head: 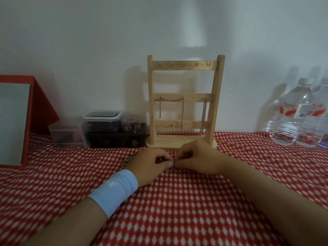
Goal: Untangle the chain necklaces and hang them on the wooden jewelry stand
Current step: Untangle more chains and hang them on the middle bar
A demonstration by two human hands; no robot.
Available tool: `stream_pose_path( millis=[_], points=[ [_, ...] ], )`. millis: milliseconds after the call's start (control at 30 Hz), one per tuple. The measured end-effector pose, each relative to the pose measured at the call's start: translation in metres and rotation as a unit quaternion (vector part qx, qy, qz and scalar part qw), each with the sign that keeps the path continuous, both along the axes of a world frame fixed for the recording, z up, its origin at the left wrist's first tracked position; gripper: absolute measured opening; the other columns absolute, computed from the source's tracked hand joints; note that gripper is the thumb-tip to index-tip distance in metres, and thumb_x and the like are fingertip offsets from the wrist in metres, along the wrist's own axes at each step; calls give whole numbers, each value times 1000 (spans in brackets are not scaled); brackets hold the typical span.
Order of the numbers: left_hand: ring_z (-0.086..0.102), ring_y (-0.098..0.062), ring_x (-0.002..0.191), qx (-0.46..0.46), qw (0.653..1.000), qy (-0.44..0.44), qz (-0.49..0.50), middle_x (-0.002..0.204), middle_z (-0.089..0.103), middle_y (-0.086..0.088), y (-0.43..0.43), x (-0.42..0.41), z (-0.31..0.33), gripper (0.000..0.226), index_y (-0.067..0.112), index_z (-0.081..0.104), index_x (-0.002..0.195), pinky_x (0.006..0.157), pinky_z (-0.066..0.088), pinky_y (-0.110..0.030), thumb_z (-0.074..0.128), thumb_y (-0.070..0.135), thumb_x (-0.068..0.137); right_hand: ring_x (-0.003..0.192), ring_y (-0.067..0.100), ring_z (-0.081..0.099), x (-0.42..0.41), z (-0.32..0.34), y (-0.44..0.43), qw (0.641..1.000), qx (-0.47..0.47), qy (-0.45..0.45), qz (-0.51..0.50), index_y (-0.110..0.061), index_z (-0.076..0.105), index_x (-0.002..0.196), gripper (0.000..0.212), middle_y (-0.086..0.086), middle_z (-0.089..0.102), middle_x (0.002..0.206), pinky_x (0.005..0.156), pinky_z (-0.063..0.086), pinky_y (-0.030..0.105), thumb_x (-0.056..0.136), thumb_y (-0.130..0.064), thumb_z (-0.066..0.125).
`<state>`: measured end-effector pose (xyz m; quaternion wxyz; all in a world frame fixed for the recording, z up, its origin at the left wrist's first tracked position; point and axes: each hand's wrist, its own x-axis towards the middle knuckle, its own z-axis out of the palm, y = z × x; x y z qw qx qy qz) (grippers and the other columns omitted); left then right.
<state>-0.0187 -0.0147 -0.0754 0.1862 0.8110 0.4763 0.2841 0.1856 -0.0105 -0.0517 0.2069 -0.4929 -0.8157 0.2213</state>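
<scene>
Your left hand and right hand meet fingertip to fingertip on the red patterned cloth, just in front of the base of the wooden jewelry stand. Both are curled tight, each seemingly pinching a short run of the tangled chain, whose loose bunch lies on the cloth just beyond your left hand.

Keep the pinches close together and work the links apart with small rolling motions. A hard pull would likely only tighten the knot. Let the loose bunch stay slack on the cloth so that it feeds freely, and lift nothing toward the hooks until one strand runs clear.

The knot itself is hidden. Your thumbs and knuckles cover it, and only a faint glint shows below the fingertips. How many strands are in the bunch cannot be told, since the picture is dim and soft there. On the stand's middle bar the hung chains are visible, but whether their clasps are closed cannot be made out. The top hooks look bare — small and hard to read.
</scene>
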Motion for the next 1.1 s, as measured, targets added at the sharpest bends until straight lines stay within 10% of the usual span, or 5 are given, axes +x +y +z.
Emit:
stream_pose_path(
  millis=[533,1100],
  points=[
    [62,6,88,7,987,-162,14,92,69,14,0,8,-5,15,27,68,92,76,45,-5,54,26,98,57,9,69,-11,10,-8,965,-43,244,-85,-21,67,114,34,2,79,85,55,56,22,85,-8,80],
    [65,1,81,13,979,-201,-10,80,70,15,-5,8,-1,12,31,69,86,80,53,-19,74,21,83,74,22,73,-3,14,-6,882,-284,372,-46,-6,63,122,38,14,75,83,68,64,32,88,11,68]
  ],
)
